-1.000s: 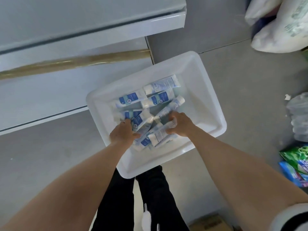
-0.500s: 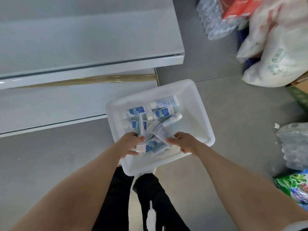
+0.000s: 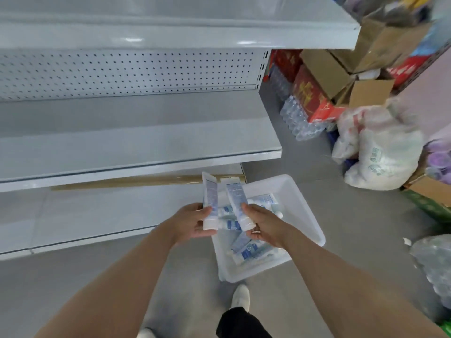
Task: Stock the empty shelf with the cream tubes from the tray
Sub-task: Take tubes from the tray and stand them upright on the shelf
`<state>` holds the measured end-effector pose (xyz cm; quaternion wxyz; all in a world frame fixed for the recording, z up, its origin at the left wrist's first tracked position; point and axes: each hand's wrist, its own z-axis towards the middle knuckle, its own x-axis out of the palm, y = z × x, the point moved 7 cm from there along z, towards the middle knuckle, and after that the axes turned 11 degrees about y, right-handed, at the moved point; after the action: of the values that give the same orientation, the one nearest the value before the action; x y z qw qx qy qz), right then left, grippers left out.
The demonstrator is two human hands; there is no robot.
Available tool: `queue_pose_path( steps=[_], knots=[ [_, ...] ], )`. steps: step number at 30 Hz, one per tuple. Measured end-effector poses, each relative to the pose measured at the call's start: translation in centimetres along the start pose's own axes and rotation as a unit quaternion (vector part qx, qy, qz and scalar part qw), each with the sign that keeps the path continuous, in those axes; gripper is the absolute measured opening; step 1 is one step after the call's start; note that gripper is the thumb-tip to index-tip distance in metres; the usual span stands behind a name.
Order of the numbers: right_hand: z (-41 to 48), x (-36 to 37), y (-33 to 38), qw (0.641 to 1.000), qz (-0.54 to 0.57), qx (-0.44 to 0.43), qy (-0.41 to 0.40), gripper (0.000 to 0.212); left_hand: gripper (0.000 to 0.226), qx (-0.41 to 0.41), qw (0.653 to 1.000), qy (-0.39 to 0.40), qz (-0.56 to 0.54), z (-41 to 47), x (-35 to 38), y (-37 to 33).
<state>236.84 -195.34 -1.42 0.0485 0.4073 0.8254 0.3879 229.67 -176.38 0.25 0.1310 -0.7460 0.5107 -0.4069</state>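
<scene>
My left hand (image 3: 192, 225) grips a white cream tube (image 3: 210, 196) with blue print, held upright with its cap down. My right hand (image 3: 266, 224) grips a second white cream tube (image 3: 237, 201), tilted slightly, cap down. Both tubes are lifted above the white tray (image 3: 302, 215) on the floor, which holds several more tubes (image 3: 249, 250). The empty grey shelf (image 3: 136, 140) stretches in front of me, above and left of the tray, with a perforated back panel.
A lower shelf (image 3: 73, 215) lies at floor level left of the tray. A higher shelf (image 3: 170, 32) juts out at the top. Cardboard boxes (image 3: 327, 69), bottled water packs (image 3: 295, 118) and white bags (image 3: 380, 152) crowd the floor on the right. My shoe (image 3: 240, 296) stands beside the tray.
Both hands have risen out of the tray, each with one tube, turning the tubes upright. The view has tilted up, revealing the empty shelf.
</scene>
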Motion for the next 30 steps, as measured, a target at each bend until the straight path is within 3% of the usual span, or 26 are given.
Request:
queue_pose_path(
  steps=[5, 9, 15, 22, 30],
  knots=[
    [-0.9, 10.6, 6.7, 0.995, 0.012, -0.100, 0.011, 0.031, 0.034, 0.095, 0.995, 0.033, 0.005, -9.7, -4.2, -6.1],
    [-1.3, 18.9, 13.5, 0.981, -0.005, -0.191, 0.035, 0.046, 0.035, 0.167, 0.984, 0.041, 0.055, -17.2, -7.3, -12.0],
    [-3.9, 28.9, 23.2, 0.952, -0.033, -0.296, 0.071, 0.040, 0.037, 0.285, 0.948, 0.015, 0.143, -27.5, -9.8, -21.3],
    [-6.8, 34.2, 33.7, 0.922, -0.103, -0.373, 0.023, 0.032, 0.029, 0.382, 0.910, -0.065, 0.148, -33.3, -11.0, -30.6],
    [-4.1, 35.8, 43.7, 0.891, -0.114, -0.439, 0.003, 0.029, 0.030, 0.487, 0.831, -0.180, 0.198, -34.1, -13.7, -39.0]
  ],
)
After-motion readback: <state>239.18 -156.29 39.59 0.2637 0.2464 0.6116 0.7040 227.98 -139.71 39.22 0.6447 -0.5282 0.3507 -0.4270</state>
